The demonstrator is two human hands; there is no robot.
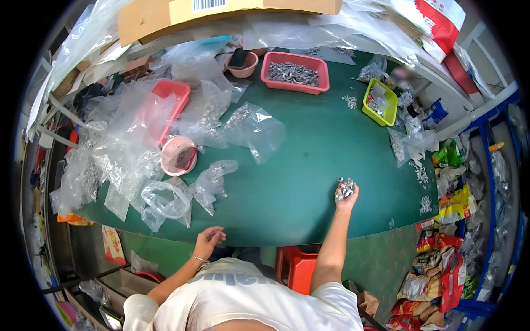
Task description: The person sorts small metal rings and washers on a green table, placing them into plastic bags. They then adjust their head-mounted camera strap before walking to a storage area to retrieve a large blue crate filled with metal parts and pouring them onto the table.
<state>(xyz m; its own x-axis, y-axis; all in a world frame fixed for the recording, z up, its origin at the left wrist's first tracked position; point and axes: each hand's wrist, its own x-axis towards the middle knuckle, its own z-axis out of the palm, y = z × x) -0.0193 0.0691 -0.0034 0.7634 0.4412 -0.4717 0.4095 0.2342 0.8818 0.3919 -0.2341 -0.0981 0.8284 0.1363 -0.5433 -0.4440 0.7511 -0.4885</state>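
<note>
"Right of centre in the frame, what does the right hand [347, 201] have?"

"Small silvery parts [344, 190], a whole handful. Its grip is curled around them, over the tabletop [298, 160]."

"And the left hand [210, 238]?"

"Lower down, left of centre, by the tabletop's front edge. That grip is slack, the fingers loosely bent."

"Do you see more such pieces?"

"Plenty. At the top centre a pink tray [290, 86] holds a heap of them, and a loose pile [425, 205] lies near the tabletop's right edge. Left of centre, clear bags [210, 182] with silvery pieces lie near a round pink bowl [172, 145]."

"What about the upper right?"

"A yellow-green basket [392, 105] with a plastic bag inside."

"And at the bottom centre?"

"A red stool [298, 271], partly hidden by the person's white shirt [248, 295]."
</note>
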